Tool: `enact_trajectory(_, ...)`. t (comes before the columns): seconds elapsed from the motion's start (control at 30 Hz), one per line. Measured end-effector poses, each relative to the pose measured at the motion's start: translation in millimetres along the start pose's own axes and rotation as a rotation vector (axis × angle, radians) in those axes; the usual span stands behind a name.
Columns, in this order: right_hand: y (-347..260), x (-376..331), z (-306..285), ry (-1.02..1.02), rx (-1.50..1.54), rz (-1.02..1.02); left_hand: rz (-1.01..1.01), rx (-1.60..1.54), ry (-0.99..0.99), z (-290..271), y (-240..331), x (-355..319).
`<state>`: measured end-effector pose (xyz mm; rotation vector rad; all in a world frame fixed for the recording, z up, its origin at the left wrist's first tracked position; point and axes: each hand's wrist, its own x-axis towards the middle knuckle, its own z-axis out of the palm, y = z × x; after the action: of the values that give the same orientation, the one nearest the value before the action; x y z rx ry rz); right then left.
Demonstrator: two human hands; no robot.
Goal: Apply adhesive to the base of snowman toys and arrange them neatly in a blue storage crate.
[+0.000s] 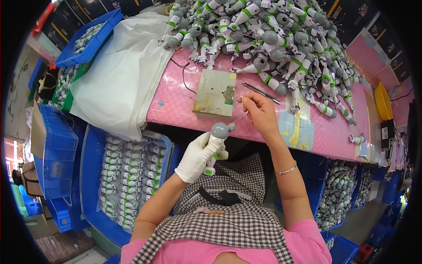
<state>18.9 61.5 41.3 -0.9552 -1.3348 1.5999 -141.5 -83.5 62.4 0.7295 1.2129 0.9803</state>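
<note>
My left hand [198,155], in a white glove, is closed round a toy limb [220,130]. The limb is white with green bands and a grey ball end that points up and to the right. A thin wire [241,118] runs from the ball end toward my bare right hand [260,115]. There the thumb and forefinger pinch its end, where a small pale tip shows. Just left of those fingertips stands a worn metal box [213,94] with a small green circuit board in its side. A dark pen-like tool [261,93] lies behind my right hand.
Many similar limbs form a large heap [272,39] on the pink-covered table [171,105]. White sheeting [116,66] drapes its left side. A blue bin [90,193] of limbs in rows stands at my left. More filled bins sit under the table at right, near a yellow basin [383,102].
</note>
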Motion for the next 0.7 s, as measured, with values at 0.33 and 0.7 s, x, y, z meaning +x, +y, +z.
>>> enact_trajectory(0.33, -6.7, 26.8, 1.1, -0.209, -0.239, 0.075, 0.094, -0.357, 0.071, -8.0, 34.4, 26.8)
enact_trajectory(0.7, -8.7, 28.2, -0.7, -0.228, -0.112, 0.298, 0.115, -0.403, 0.043, -11.6, 30.5, 39.3)
